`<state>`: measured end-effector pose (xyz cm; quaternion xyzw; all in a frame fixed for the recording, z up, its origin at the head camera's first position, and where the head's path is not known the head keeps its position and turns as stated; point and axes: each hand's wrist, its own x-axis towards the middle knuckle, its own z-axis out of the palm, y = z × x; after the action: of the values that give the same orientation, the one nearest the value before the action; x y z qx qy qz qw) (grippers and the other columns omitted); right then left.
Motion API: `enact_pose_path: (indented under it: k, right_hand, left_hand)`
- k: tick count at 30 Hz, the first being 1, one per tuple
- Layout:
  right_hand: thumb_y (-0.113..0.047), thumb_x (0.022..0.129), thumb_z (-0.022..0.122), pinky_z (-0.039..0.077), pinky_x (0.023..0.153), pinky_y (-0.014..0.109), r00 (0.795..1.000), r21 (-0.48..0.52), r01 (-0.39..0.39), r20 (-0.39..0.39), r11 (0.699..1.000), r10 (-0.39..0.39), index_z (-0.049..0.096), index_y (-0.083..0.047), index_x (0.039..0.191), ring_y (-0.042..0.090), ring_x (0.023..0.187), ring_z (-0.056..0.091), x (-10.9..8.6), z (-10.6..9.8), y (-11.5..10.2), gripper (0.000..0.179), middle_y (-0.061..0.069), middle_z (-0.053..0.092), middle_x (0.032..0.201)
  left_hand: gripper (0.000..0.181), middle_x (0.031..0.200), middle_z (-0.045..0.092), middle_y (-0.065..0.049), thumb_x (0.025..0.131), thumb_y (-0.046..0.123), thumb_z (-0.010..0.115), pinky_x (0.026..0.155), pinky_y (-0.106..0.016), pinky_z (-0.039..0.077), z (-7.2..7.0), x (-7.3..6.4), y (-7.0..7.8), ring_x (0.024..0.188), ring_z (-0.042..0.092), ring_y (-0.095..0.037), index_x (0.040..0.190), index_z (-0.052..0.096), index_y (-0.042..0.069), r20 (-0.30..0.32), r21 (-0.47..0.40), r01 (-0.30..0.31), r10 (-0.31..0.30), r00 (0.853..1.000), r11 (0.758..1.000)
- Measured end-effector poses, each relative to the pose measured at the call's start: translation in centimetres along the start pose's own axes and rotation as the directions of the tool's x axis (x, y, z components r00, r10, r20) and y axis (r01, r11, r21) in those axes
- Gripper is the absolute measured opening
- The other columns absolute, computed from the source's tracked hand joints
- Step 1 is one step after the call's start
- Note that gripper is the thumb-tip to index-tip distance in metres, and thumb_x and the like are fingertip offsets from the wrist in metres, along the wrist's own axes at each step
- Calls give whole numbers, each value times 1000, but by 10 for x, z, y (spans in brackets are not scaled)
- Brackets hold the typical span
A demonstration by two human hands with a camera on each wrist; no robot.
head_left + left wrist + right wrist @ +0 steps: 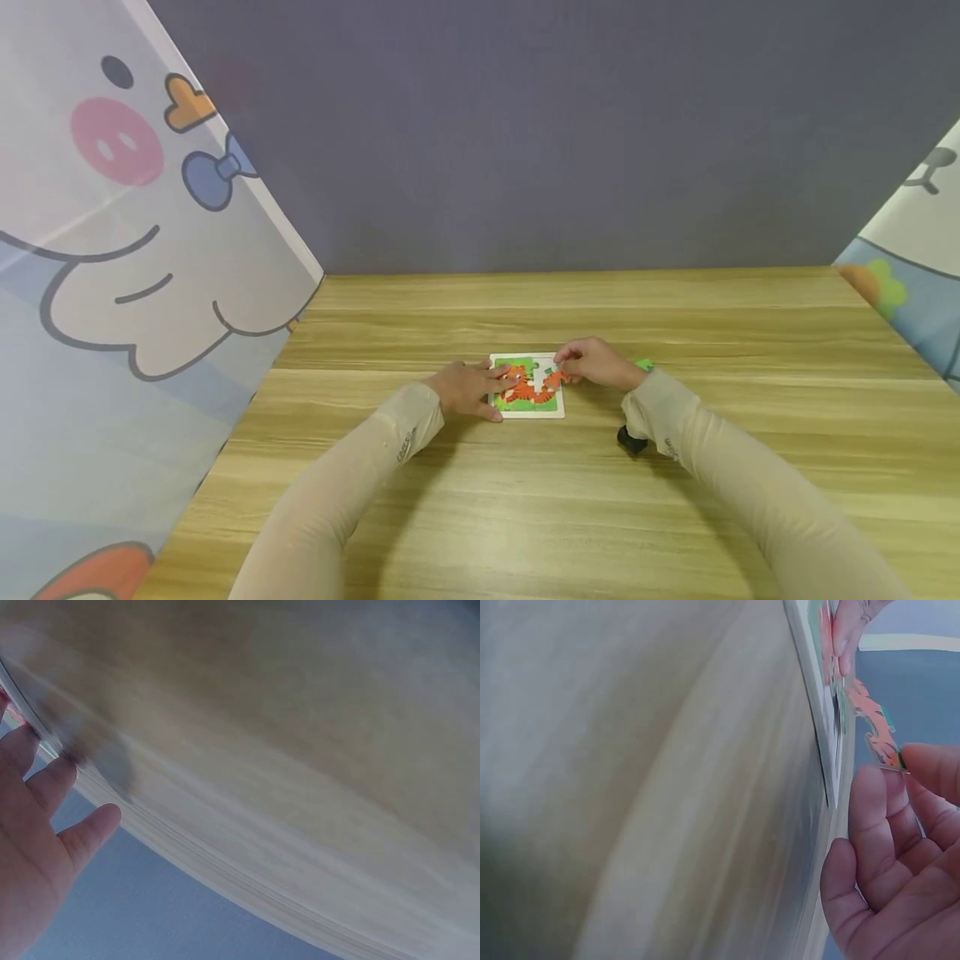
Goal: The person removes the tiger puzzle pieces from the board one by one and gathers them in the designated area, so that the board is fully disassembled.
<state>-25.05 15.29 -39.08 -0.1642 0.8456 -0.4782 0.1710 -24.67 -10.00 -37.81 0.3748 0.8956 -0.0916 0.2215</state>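
A small jigsaw puzzle [534, 407] with an orange tiger on green lies in a white frame on the table. Its upper right part shows bare white board. My left hand [467, 389] rests on the puzzle's left side with fingers spread straight. Between thumb and fingers, my right hand [596, 363] pinches an orange and green puzzle piece [877, 724]. In the right wrist view the piece is tilted, raised off the board near its right edge. The left wrist view shows the left hand [34, 832] at the board's edge, most of the board out of view.
A green piece [644, 364] lies on the wooden table [495, 500], partly behind the right wrist. Beneath the right cuff is a black object [632, 440]. A grey panel [555, 133] stands behind the table, with cartoon-printed sheets [150, 250] at both sides.
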Motion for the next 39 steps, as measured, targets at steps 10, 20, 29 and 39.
enact_pose_path:
  k: [10,20,29,39]
  right_hand:
    - [-5,90,55,53,64,29,999,27,42,-30,999,-41,64,7,104,17,70,59,-7,-10,9,21,8,65,86]
    - [-3,93,55,53,67,30,996,-8,-37,-79,999,36,60,12,110,17,73,59,-16,-24,14,23,10,63,88]
    - [-5,93,55,51,64,28,992,-30,-74,-109,997,70,60,11,109,17,72,59,-27,-37,18,23,10,64,87]
    - [-5,95,53,52,65,29,992,8,-65,-106,998,65,57,13,112,18,75,61,-41,-51,30,25,9,64,90]
  left_hand:
    - [76,156,12,7,87,60,47,105,-47,32,2,2,2,141,17,-23,152,19,32,-1,37,26,-26,1000,999]
    - [75,156,15,5,87,58,51,105,-47,32,1,-2,0,141,18,-24,151,22,30,-21,7,16,-16,1000,1000]
    - [75,156,15,5,88,59,50,104,-48,33,1,-1,1,140,19,-25,152,22,30,-19,23,7,-6,1000,1000]
    - [75,156,15,5,88,58,50,106,-49,30,1,0,1,141,18,-25,151,23,30,-19,-3,7,-7,1000,1000]
